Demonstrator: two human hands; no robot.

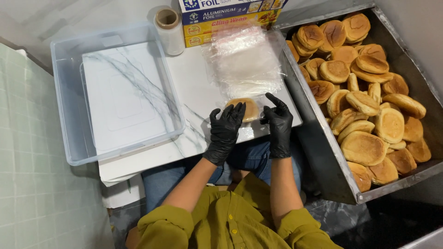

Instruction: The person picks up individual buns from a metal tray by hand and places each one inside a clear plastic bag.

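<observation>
Bun (246, 109) between both hands' fingers (229, 121), seemingly pinching its clear wrap (258, 115), fingertips curled

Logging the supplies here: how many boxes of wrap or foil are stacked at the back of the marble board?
2 show: a blue box on top and a yellow box beneath it, behind the stack of clear bags. More may be hidden.

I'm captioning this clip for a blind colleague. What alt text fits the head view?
Two black-gloved hands, left hand and right hand, hold a bun in clear plastic on a marble board. An empty clear tub sits to the left, a metal tray heaped with buns to the right.
</observation>
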